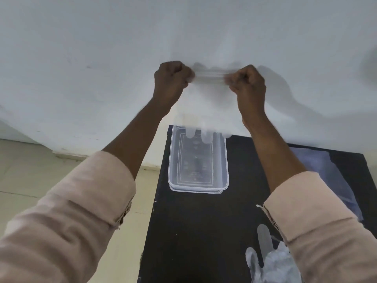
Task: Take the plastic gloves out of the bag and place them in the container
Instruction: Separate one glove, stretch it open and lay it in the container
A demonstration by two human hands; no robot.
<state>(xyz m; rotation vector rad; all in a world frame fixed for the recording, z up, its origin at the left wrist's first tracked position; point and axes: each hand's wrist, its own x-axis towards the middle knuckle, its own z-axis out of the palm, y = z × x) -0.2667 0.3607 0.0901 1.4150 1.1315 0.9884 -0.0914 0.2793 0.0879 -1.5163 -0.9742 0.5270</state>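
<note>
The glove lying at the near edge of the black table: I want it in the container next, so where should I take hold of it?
Probably at the crumpled palm of the loose glove, coming from above. It lies flat on the black table, fingers pointing away from you, so a top pinch there gathers the most film. A grip on one thin finger would likely slip.

Head camera – looking forward and down, close.

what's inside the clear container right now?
Nothing settled inside the container: its moulded base shows through. The glove held up by the left hand and right hand dangles its fingertips over the far end; that corner is blurred and covered.
</note>
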